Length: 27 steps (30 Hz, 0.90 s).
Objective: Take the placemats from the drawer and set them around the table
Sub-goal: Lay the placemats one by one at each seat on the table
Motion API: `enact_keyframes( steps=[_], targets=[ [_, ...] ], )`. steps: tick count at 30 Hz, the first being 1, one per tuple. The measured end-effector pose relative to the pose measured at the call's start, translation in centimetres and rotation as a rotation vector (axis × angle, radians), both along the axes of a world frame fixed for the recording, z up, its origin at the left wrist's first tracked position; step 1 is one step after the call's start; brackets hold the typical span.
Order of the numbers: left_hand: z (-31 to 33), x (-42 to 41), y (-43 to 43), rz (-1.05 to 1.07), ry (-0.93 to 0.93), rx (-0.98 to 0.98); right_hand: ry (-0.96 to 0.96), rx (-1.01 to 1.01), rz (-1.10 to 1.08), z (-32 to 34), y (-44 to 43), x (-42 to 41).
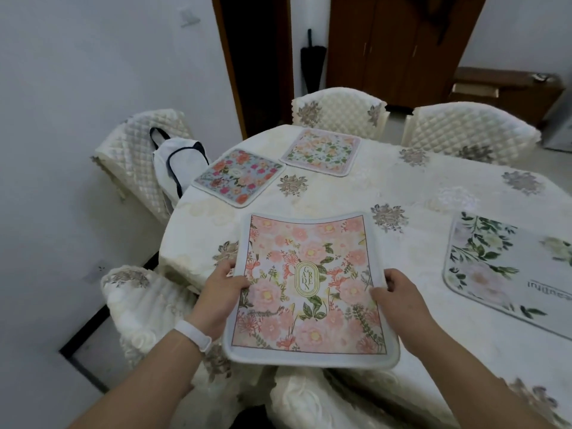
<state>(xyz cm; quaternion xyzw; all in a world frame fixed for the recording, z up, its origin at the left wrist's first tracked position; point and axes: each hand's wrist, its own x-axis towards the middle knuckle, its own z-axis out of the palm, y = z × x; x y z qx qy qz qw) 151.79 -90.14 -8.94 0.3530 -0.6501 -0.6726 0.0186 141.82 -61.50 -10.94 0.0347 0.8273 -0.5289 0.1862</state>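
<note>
A pink floral placemat [309, 286] with a "GARDEN" oval in its middle is held over the near edge of the table [356, 193]. My left hand [221, 292] grips its left edge, thumb on top. Gripping the right edge is my right hand [399, 298]. Three more placemats lie flat on the cloth: a blue floral placemat [238, 176] at the far left, a pale pink floral placemat [322, 151] behind it, and a white placemat with green leaves [507, 270] at the right.
Quilted cream chairs ring the table: one at the far left [136, 156] with a white bag [173, 162] on it, two at the back [337, 108], [470, 131], and others close below me [139, 301]. A dark umbrella [312, 61] leans by the doorway.
</note>
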Motion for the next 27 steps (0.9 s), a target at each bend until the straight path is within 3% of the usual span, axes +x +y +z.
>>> enact_keyframes(
  steps=[17, 27],
  targets=[
    [-9.5, -12.2, -24.4, -0.278, -0.126, 0.002, -0.208, 0.138, -0.244, -8.4, -21.9, -3.6],
    [-14.4, -16.2, -26.7, -0.422, -0.184, -0.072, -0.275, 0.257, -0.351, -12.2, -25.1, -4.6]
  ],
)
